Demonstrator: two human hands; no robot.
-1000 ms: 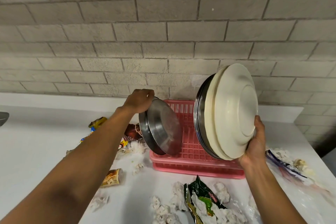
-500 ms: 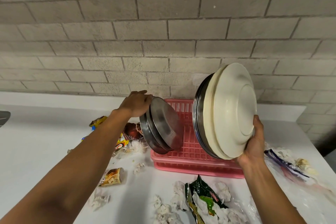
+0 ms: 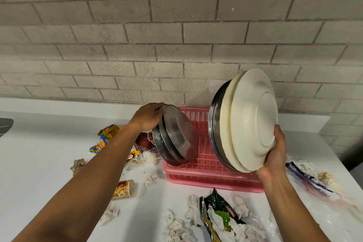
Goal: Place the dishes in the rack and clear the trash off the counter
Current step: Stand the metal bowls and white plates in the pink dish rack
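A pink plastic dish rack (image 3: pixel 206 165) stands on the white counter by the brick wall. My left hand (image 3: pixel 149 117) grips the top rim of two small steel plates (image 3: pixel 175 136), which stand tilted on edge in the rack's left end. My right hand (image 3: pixel 275 155) holds a stack of large plates (image 3: pixel 247 120) on edge above the rack's right side: cream plates in front, steel ones behind. Trash lies all around: a green snack bag (image 3: pixel 220 212), crumpled white tissues (image 3: pixel 176 226), a small brown wrapper (image 3: pixel 123 189) and yellow wrappers (image 3: pixel 106 137).
A purple wrapper and clear plastic (image 3: pixel 306 177) lie at the right of the rack. A dark red packet (image 3: pixel 144 140) sits behind my left forearm. A grey object (image 3: pixel 5 125) pokes in at the far left. The counter ends at the right, near a dark gap.
My left hand has lowered the small steel plates into the rack's left end, where they now lean on edge. The large stack in my right hand has barely moved.
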